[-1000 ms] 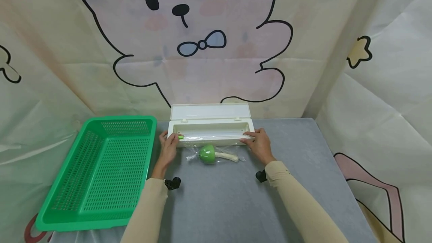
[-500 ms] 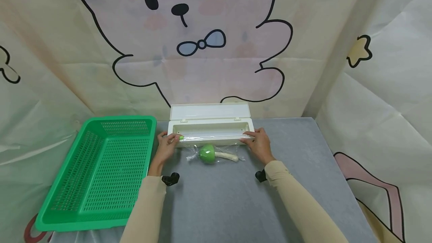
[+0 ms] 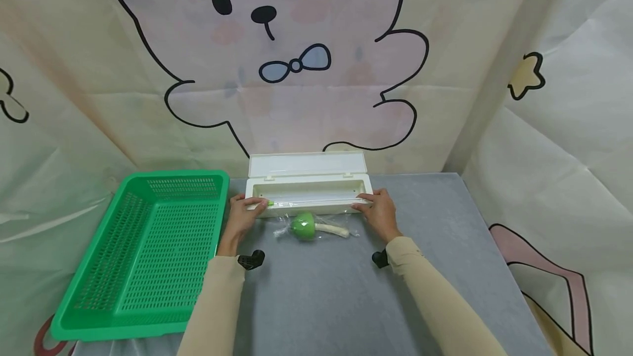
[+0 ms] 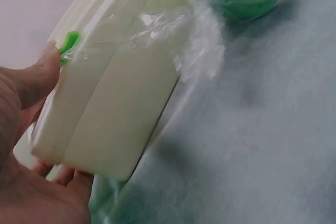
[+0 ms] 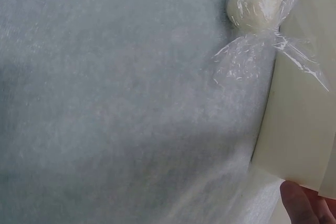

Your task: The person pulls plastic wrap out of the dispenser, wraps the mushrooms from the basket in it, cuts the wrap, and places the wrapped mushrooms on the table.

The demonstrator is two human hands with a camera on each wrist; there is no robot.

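Note:
A long white cling film dispenser [image 3: 292,210] stands on the table with its lid [image 3: 307,163] tipped back. My left hand [image 3: 241,218] grips its left end, the thumb against a small green slide cutter [image 4: 70,43] on the front edge; fingers curl round the end below. At the opposite end my right hand [image 3: 379,214] holds the dispenser between thumb and fingers; the right wrist view shows only some fingertips [image 5: 299,203] by its corner. Close in front of the dispenser lies a mushroom-shaped item [image 3: 303,226], green cap left, pale stem right, wrapped in clear film.
A green perforated plastic basket [image 3: 163,254] stands left of my left forearm. Grey cloth covers the table [image 3: 326,295]. Behind it hangs a printed curtain [image 3: 296,109] close to the dispenser's raised lid.
The green slide cutter has shifted slightly right along the dispenser's edge, with my left thumb stretched after it. My right hand stays in place.

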